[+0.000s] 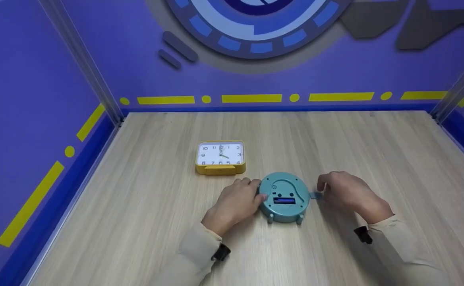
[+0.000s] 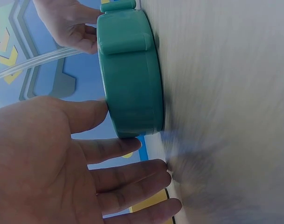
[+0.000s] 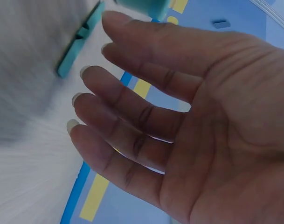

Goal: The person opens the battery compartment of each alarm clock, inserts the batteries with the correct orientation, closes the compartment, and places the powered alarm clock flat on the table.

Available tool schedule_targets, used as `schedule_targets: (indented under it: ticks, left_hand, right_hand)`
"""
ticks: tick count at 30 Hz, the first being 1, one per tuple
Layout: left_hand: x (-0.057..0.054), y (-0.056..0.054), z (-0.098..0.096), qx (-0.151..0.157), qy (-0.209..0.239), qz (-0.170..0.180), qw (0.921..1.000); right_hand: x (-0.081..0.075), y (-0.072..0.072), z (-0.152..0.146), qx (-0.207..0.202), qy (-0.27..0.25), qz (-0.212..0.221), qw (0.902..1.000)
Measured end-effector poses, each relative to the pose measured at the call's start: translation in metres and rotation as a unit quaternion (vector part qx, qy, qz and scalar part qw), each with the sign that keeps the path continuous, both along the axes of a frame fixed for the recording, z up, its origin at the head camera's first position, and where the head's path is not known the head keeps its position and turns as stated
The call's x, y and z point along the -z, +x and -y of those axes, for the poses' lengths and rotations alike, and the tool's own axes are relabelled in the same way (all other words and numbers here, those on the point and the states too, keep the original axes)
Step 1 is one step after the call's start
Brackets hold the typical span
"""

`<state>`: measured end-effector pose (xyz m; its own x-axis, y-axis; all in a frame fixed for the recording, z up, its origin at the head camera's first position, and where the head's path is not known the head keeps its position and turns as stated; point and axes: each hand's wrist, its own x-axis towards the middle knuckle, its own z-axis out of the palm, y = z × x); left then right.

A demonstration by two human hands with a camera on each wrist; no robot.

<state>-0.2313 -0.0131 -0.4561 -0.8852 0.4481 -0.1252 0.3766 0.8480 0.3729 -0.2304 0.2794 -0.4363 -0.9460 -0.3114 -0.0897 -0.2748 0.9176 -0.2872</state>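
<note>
A round teal alarm clock (image 1: 283, 184) lies face down on the table, its two short feet toward me. Its battery slot (image 1: 284, 201) is uncovered, with something blue inside, most likely a battery. My left hand (image 1: 236, 200) holds the clock's left edge, thumb on the back's rim and index finger against the side; the other fingers spread near the tabletop in the left wrist view. A small teal battery cover (image 3: 80, 42) lies on the table right of the clock. My right hand (image 1: 345, 192) hovers beside this cover, fingers loosely bent and holding nothing.
A yellow rectangular alarm clock (image 1: 221, 170) rests face up behind my left hand. Blue panels with yellow marks (image 1: 252, 98) wall in the wooden table (image 1: 144, 222) at the back and sides.
</note>
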Motion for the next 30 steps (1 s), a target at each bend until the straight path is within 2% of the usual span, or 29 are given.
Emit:
schedule_targets:
  ticks: [16,30]
  left_hand:
    - [-0.001,0.001,0.0,0.0,0.001,-0.001,1.0]
    - [0.0,0.001,0.001,0.003,0.001,-0.005,1.0]
  right_hand:
    - [0.012,-0.007,-0.002,-0.059,0.004,-0.033,0.9977]
    - [0.011,-0.008,-0.002,-0.034,-0.005,-0.031,0.9989]
